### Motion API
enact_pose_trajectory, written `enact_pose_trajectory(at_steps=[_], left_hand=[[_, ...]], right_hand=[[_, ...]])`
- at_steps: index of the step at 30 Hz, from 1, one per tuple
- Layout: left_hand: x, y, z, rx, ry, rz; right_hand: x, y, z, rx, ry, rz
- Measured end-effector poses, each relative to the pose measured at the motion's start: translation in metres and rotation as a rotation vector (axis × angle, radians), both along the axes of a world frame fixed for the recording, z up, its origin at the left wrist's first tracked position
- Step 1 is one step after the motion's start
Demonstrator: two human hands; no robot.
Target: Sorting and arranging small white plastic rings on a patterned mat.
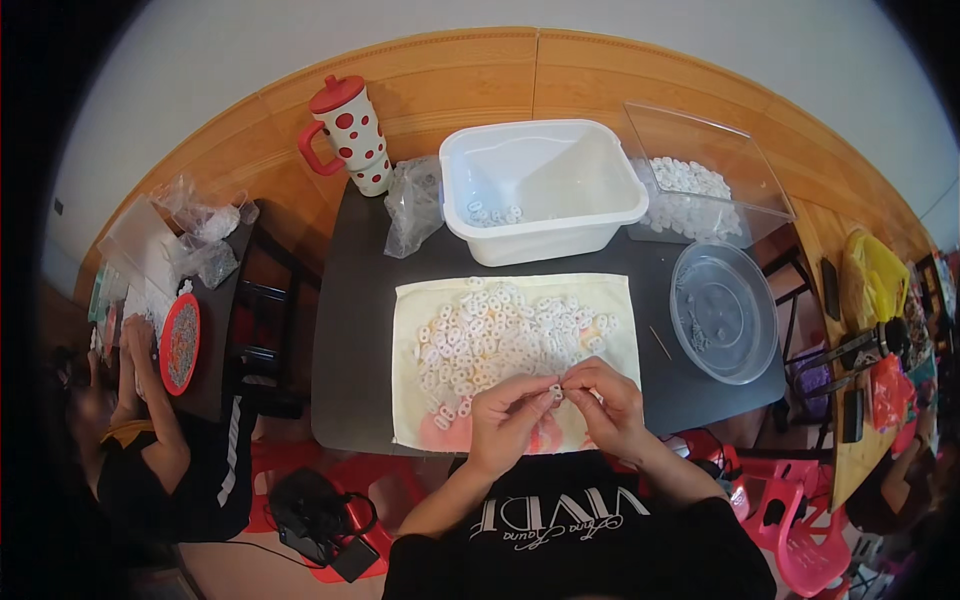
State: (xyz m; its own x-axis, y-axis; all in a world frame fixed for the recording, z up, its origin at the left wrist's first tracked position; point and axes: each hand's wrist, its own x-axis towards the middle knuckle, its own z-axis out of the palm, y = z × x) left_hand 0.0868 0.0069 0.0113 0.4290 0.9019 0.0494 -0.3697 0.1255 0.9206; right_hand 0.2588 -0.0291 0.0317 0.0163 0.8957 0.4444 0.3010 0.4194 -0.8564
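Observation:
Close in front of my body, my left hand (510,422) pinches a small white plastic piece with holes (556,394) between thumb and fingers. From the other side, my right hand (610,408) is closed, its thumb and fingertips meeting at that same piece. Whatever else sits between the right fingertips is too small to make out. Under and beyond both hands, many similar white ring-like pieces (480,335) lie spread over a pale yellow towel (412,312).
Behind the towel stands a white tub (545,240) with several pieces inside. To its right is a clear box (735,205) of white parts; nearer, a round clear tray (765,320) and a thin stick (661,343). A spotted tumbler (350,135) stands back left. Another person works further left.

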Motion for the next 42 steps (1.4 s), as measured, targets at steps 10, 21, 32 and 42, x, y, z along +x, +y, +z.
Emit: enact_pose_trajectory(at_steps=[10,21,32,42], left_hand=[[-0.002,-0.003,-0.004,0.095,0.003,0.013],[0.000,-0.002,-0.003,0.027,0.002,0.042],[-0.001,0.000,-0.010,-0.053,0.024,0.073],[0.000,-0.005,-0.009,0.022,0.096,0.012]], right_hand=[[-0.005,0.001,-0.002,0.078,-0.114,-0.008],[0.020,0.003,0.019,-0.126,-0.017,-0.004],[0.051,-0.026,0.009,0.015,-0.782,-0.139],[0.048,-0.029,-0.010,0.100,-0.732,-0.051]])
